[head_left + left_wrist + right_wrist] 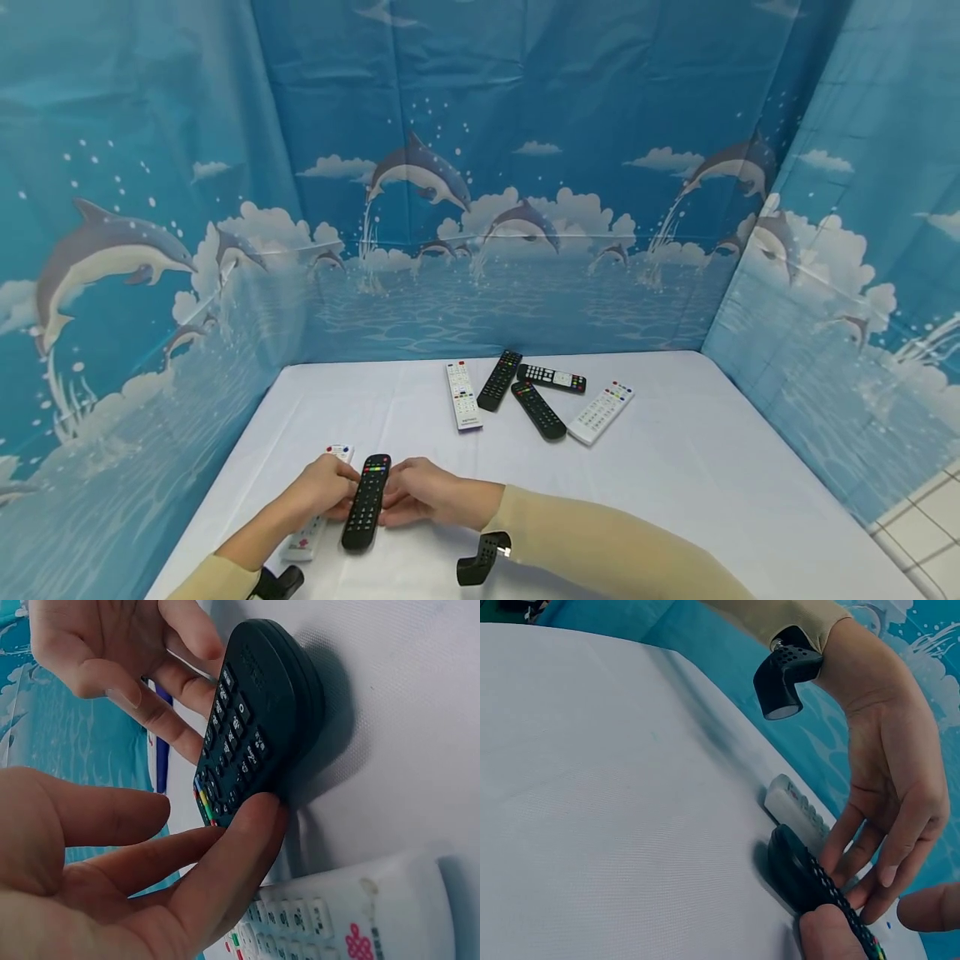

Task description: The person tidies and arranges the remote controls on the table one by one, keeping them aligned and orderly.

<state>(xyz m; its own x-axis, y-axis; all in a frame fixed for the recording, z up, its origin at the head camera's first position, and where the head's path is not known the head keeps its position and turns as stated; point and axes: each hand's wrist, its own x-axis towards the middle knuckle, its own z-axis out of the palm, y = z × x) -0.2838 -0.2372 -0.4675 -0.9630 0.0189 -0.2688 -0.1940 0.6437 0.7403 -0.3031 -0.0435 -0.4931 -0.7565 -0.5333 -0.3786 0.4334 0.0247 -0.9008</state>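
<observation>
Close in front of you, lower left in the head view, a black remote [366, 504] lies between your left hand [321, 488] and right hand [427, 492], set apart, their loose fingers touching its opposite sides. Your left hand partly covers a white remote [302, 543]. Five more remotes [538, 410] lie right of centre on the white tablecloth [675, 475], before a dolphin curtain [480, 83]

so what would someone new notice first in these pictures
Probably the bright blue dolphin-print backdrop, which fills the upper part of the head view. Next, the black remote near the front of the white table, between the left hand and right hand, with fingers at its sides. Then the cluster of five black and white remotes lying toward the table's far edge.
</observation>
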